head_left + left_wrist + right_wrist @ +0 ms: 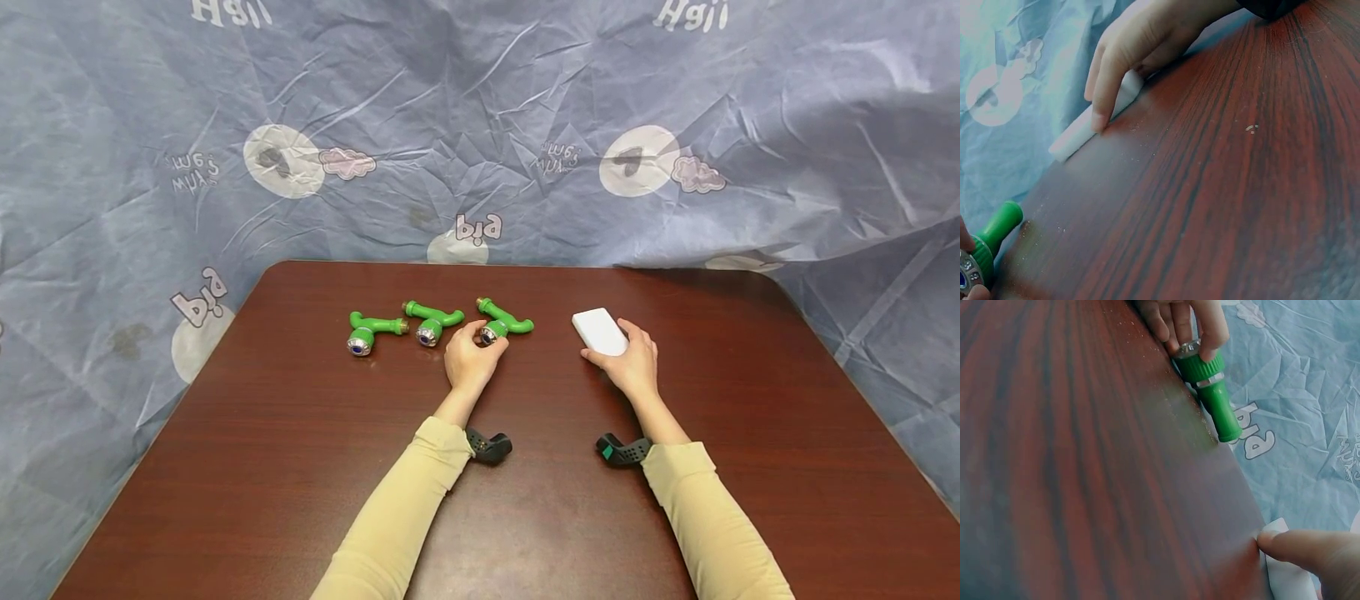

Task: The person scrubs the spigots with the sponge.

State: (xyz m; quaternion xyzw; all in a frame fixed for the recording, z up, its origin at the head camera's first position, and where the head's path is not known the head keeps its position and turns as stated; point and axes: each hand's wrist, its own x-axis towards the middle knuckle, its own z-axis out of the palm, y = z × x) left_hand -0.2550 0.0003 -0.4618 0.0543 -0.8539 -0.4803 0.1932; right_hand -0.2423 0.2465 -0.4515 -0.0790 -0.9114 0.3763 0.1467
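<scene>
Head view: left hand (471, 360) pinches the nearest tap (501, 323), right hand (632, 363) fingers curl on the white block (599, 331); best lift both squarely

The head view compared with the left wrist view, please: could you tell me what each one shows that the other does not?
Only the head view shows all three green plastic taps with metal ends: the leftmost tap, the middle tap and the rightmost tap, plus both yellow sleeves and the wrist-worn cameras. Only the left wrist view shows pale specks on the dark wooden table close up. Both show the left hand gripping the rightmost tap's metal end, and the right hand holding the flat white rectangular block on the table.
</scene>
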